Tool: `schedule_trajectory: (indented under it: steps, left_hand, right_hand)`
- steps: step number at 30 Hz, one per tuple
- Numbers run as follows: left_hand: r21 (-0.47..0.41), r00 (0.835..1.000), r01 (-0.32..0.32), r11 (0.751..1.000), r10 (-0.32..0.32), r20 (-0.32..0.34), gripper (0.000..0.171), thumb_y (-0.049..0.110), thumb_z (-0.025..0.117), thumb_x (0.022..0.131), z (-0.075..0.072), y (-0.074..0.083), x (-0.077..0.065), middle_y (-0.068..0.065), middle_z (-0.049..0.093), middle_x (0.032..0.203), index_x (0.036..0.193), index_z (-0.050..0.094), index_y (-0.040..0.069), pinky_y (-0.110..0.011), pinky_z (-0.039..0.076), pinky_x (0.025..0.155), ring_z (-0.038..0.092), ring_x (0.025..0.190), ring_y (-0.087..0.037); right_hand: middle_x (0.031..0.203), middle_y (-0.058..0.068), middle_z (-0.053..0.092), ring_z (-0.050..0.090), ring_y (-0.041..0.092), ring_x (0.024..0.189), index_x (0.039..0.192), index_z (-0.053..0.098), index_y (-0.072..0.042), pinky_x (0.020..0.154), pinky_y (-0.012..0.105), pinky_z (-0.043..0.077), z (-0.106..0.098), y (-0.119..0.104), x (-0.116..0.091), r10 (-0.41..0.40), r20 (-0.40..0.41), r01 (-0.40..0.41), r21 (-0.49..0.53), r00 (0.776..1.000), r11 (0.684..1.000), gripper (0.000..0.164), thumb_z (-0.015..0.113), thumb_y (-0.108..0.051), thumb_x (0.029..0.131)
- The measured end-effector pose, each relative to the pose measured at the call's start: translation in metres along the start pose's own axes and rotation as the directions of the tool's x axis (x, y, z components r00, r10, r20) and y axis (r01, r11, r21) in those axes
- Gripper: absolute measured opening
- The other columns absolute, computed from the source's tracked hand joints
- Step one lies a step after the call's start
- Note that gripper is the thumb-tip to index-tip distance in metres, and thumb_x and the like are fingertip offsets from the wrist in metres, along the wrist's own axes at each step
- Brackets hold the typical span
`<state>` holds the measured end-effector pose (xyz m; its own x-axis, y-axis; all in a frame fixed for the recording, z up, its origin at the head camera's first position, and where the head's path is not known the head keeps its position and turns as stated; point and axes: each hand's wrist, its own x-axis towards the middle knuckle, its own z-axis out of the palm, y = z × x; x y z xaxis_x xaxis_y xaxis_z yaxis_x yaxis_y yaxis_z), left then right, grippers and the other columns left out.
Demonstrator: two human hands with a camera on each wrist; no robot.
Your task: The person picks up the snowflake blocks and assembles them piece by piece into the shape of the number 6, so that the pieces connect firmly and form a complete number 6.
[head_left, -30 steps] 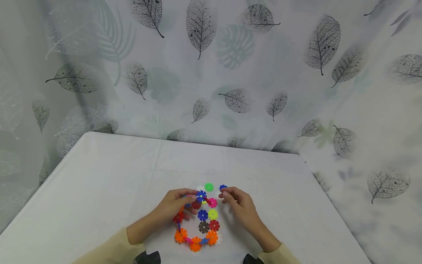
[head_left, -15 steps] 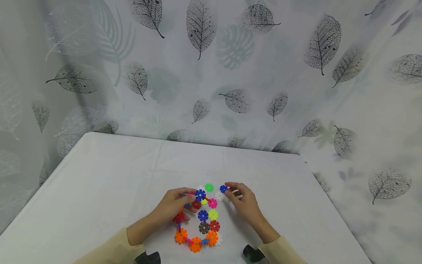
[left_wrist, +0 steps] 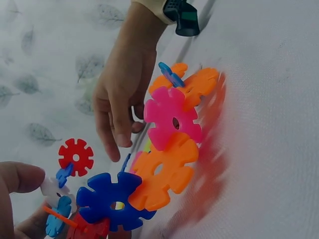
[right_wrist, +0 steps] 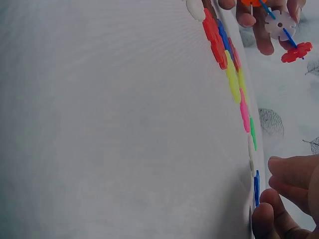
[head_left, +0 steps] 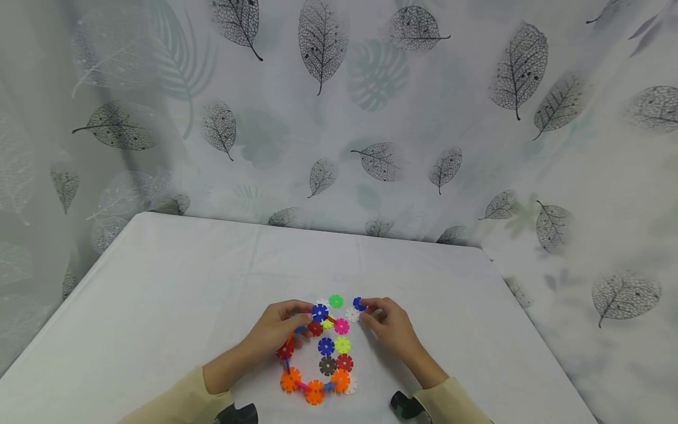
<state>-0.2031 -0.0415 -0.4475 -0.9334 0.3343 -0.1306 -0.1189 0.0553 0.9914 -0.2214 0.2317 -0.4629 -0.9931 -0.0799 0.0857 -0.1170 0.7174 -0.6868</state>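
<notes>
My left hand (head_left: 288, 324) pinches a chain of interlocked plastic snowflake discs. Its raised end shows a blue disc (head_left: 319, 312), a white disc (left_wrist: 57, 191) by the fingertips and a red disc (left_wrist: 76, 157). The chain curves down through orange discs (head_left: 291, 380) towards the person. My right hand (head_left: 391, 333) is at a loose blue disc (head_left: 358, 303) lying flat on the table, its fingertips just over it. In the right wrist view that blue disc (right_wrist: 256, 188) appears edge-on, with the fingers (right_wrist: 294, 172) apart above it. Whether a fingertip touches it is unclear.
Loose discs lie flat between the hands: green (head_left: 336, 301), white (head_left: 352, 315), pink (head_left: 341, 325), yellow (head_left: 342, 343), dark red (head_left: 344, 361) and brown (head_left: 328, 365). A white cloth covers the table (head_left: 455, 306). Behind it hangs a leaf-patterned curtain (head_left: 371, 129).
My right hand first drew back to the right from the blue disc, then came down over it again. My left hand shifted the chain's end slightly left. The loose discs stayed about where they were.
</notes>
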Motion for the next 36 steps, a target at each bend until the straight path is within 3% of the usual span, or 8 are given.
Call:
schedule_trajectory:
  steps: [10, 20, 29, 36]
  left_hand:
    - [0.100, 0.996, -0.017, 0.995, 0.026, -0.089, 0.026, 0.017, 0.068, 0.096, -0.0004, 0.0019, 0.0005, -0.005, 0.069, 0.107, 0.118, 0.069, 0.004, -0.036, 0.056, 0.082, 0.066, 0.090, -0.024]
    - [0.086, 0.995, -0.033, 0.996, 0.041, -0.092, 0.027, 0.015, 0.066, 0.095, -0.0044, -0.0003, 0.0017, -0.008, 0.066, 0.096, 0.119, 0.068, 0.001, -0.031, 0.056, 0.067, 0.064, 0.076, -0.023]
    - [0.012, 0.997, 0.019, 1.000, -0.018, -0.080, 0.029, 0.014, 0.058, 0.099, -0.0040, -0.0005, 0.0000, -0.016, 0.064, 0.091, 0.122, 0.065, -0.002, -0.035, 0.060, 0.063, 0.063, 0.070, -0.023]
    - [-0.009, 0.995, 0.034, 0.999, -0.035, -0.091, 0.030, 0.013, 0.055, 0.101, -0.0033, -0.0004, -0.0005, -0.016, 0.068, 0.091, 0.125, 0.064, -0.003, -0.039, 0.060, 0.069, 0.069, 0.077, -0.026]
  right_hand:
    - [0.091, -0.008, 0.058, 0.052, 0.013, 0.077, 0.110, 0.077, -0.022, 0.065, 0.025, 0.048, 0.0038, -0.0006, 0.0036, -0.023, 0.035, 0.027, -0.112, 0.999, 0.993, 0.024, 0.081, -0.025, 0.088]
    - [0.089, -0.011, 0.059, 0.052, 0.011, 0.075, 0.096, 0.080, -0.026, 0.065, 0.026, 0.046, 0.0034, -0.0043, 0.0032, -0.056, 0.027, 0.059, -0.137, 0.998, 0.989, 0.010, 0.083, -0.027, 0.086]
    - [0.087, -0.010, 0.059, 0.050, 0.012, 0.075, 0.114, 0.076, -0.021, 0.064, 0.025, 0.046, 0.0056, -0.0059, 0.0062, -0.056, 0.038, 0.062, -0.188, 0.998, 0.980, 0.029, 0.083, -0.027, 0.086]
    - [0.089, -0.007, 0.057, 0.050, 0.013, 0.076, 0.115, 0.076, -0.022, 0.064, 0.025, 0.047, 0.0040, -0.0078, 0.0089, -0.020, 0.097, 0.041, -0.220, 0.995, 0.975, 0.028, 0.081, -0.027, 0.088]
